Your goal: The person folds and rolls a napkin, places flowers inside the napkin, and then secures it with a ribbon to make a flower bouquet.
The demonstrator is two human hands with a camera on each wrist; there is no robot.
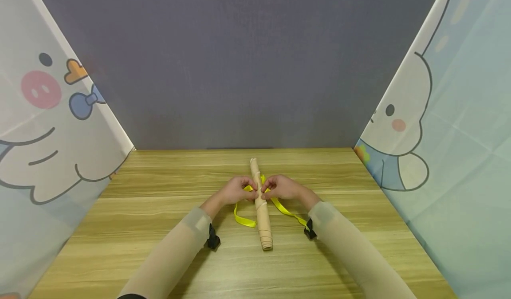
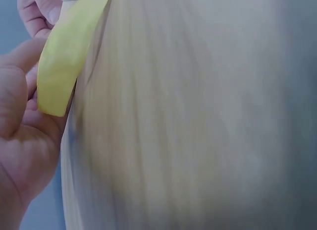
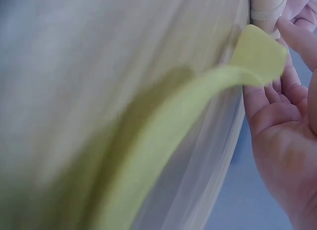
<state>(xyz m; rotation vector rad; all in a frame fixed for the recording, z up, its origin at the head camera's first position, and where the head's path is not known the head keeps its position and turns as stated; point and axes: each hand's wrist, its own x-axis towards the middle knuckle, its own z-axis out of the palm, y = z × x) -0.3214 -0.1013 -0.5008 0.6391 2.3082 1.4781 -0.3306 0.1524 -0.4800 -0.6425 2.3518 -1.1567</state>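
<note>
A beige rolled sheet (image 1: 263,223) lies lengthwise on the table, its coiled near end towards me. My left hand (image 1: 237,190) holds the roll from the left, fingers curled and thumb against its middle. Opposite it, my right hand (image 1: 284,188) grips the same stretch from the right; the fingertips of both almost meet. A yellow ribbon (image 1: 282,208) runs out on both sides at the hands, one tail curling left and a longer one trailing right. In the left wrist view the ribbon (image 2: 67,56) hangs in front of the fingers; in the right wrist view, the ribbon (image 3: 163,136) sweeps close past the palm.
The wood-grain table (image 1: 159,219) extends around the roll. A dark grey panel (image 1: 243,68) stands along its back edge. Printed cartoon curtains flank it, a left curtain (image 1: 60,157) and a right curtain (image 1: 459,157). Dark camera mounts (image 1: 213,239) sit at both wrists.
</note>
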